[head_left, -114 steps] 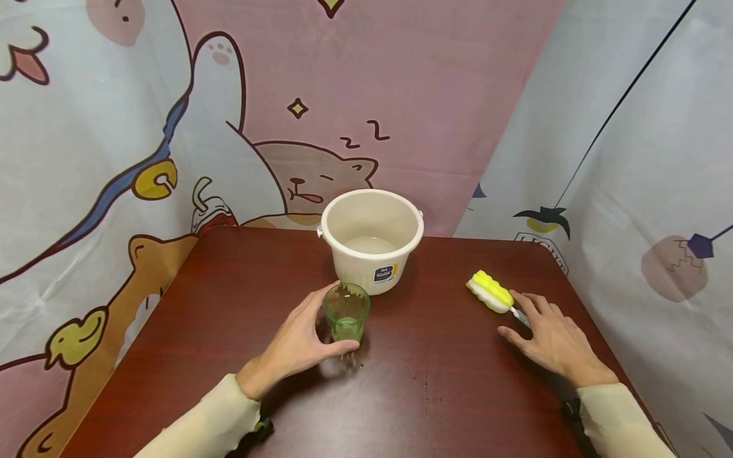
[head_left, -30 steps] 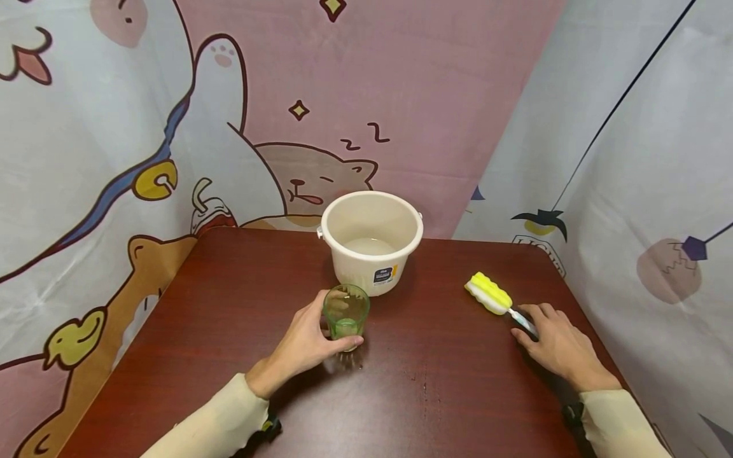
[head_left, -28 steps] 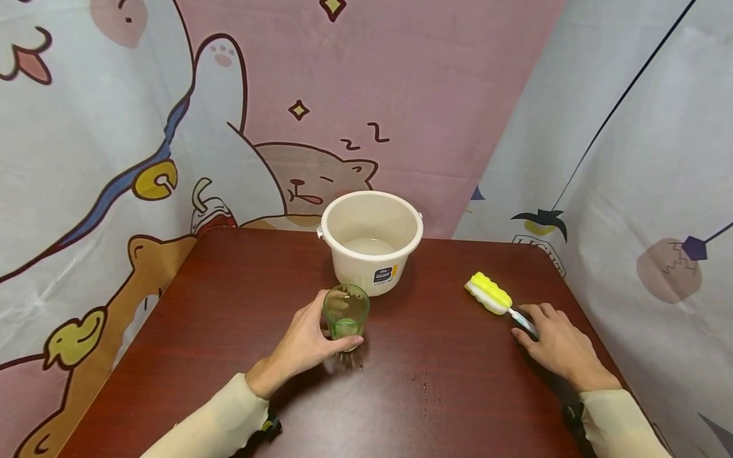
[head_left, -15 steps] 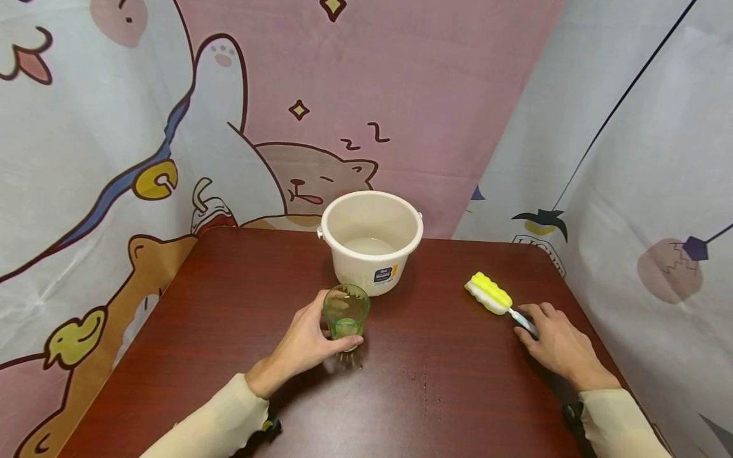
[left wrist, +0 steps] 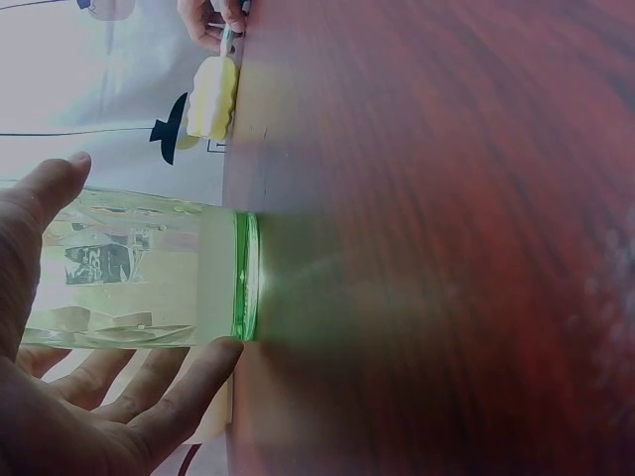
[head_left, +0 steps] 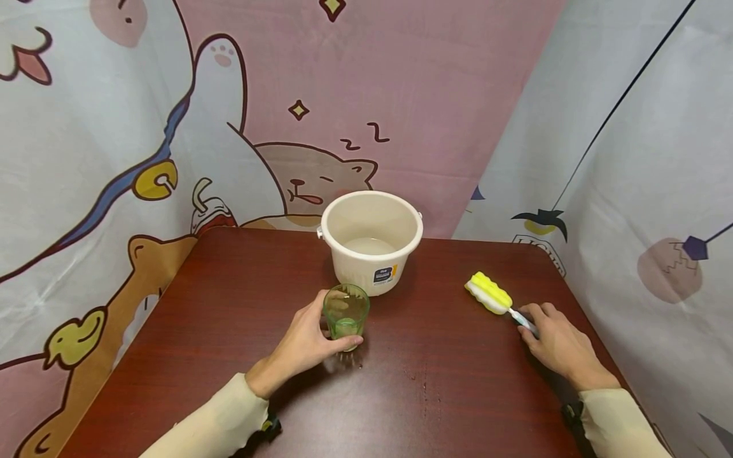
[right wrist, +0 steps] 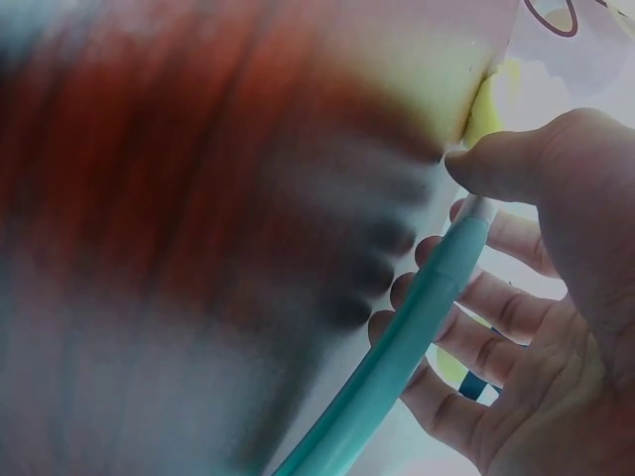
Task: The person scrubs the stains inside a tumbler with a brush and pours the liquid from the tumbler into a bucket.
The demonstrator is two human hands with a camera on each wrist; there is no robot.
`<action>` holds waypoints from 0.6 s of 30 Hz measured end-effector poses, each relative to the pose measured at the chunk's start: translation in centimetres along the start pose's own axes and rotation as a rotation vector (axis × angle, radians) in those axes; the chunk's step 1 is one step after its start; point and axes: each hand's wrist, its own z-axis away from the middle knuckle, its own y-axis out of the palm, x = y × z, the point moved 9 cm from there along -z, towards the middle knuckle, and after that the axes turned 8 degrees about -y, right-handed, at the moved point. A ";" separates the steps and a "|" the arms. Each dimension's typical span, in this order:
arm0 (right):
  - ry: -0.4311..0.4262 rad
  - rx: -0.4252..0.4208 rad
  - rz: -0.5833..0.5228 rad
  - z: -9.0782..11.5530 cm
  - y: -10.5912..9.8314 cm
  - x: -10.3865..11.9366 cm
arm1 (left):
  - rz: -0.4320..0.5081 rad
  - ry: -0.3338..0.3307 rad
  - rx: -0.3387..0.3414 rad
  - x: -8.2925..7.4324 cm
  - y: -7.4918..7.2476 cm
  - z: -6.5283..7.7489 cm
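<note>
My left hand (head_left: 303, 340) holds a ribbed, clear green drinking glass (head_left: 347, 312). The glass stands upright, its base on the table in the left wrist view. Thumb and fingers (left wrist: 189, 402) lie on opposite sides of it. My right hand (head_left: 558, 346) is over the handle of a sponge cup brush (head_left: 489, 294) with a yellow and white head, lying at the table's right. Seen from the right wrist, the teal handle (right wrist: 397, 357) crosses in front of loosely extended fingers (right wrist: 506, 302), and the thumb is close beside its neck.
Behind the glass stands a cream bucket (head_left: 372, 270) with a dark label, its bottom visible inside. Cartoon-print cloth (head_left: 435, 95) hangs close behind the table and along both sides. Small wet drops (head_left: 425, 386) dot the dark red tabletop (head_left: 458, 381).
Compared with the oldest frame, my right hand has shifted back along the handle, and lately its thumb has moved in closer to it. The left hand and glass have barely moved.
</note>
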 end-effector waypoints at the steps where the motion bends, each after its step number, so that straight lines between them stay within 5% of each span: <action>1: 0.001 0.000 -0.001 0.0 0.0 0.0 | 0.000 0.000 0.000 0.0 0.0 0.0; 18: -0.002 -0.013 -0.006 0.0 -0.1 0.1 | -0.012 -0.007 -0.005 -0.1 -0.1 0.1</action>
